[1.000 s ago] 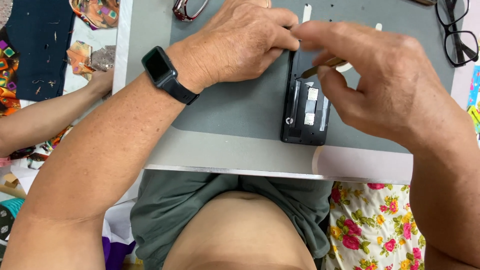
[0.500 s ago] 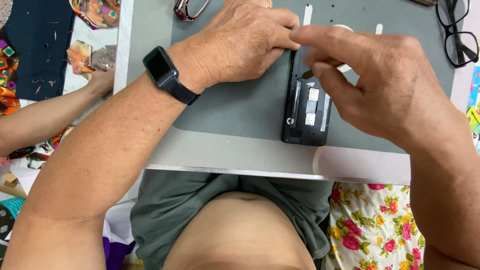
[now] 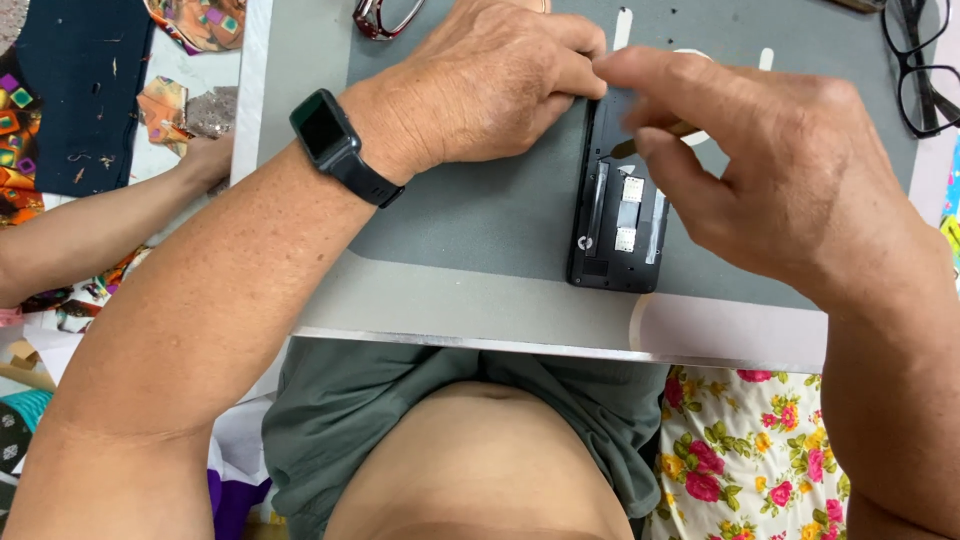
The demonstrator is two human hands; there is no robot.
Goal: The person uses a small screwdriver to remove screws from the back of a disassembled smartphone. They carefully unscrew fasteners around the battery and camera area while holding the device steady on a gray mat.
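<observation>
Opened black phone (image 3: 618,225), back cover off, lies on grey mat (image 3: 480,215) at about 1 o'clock from view centre. Left hand (image 3: 490,85) presses curled fingers on phone's top left corner, pinning it. Right hand (image 3: 770,170) pinches a thin tool (image 3: 650,140) between thumb and forefinger, tip at phone's upper part. Versus half a second ago: right hand shifted slightly toward 12 o'clock, tool less visible; phone and left hand unchanged. Black smartwatch (image 3: 330,140) on left wrist. Black glasses (image 3: 925,70) at 2 o'clock, red glasses (image 3: 385,15) at 11.
</observation>
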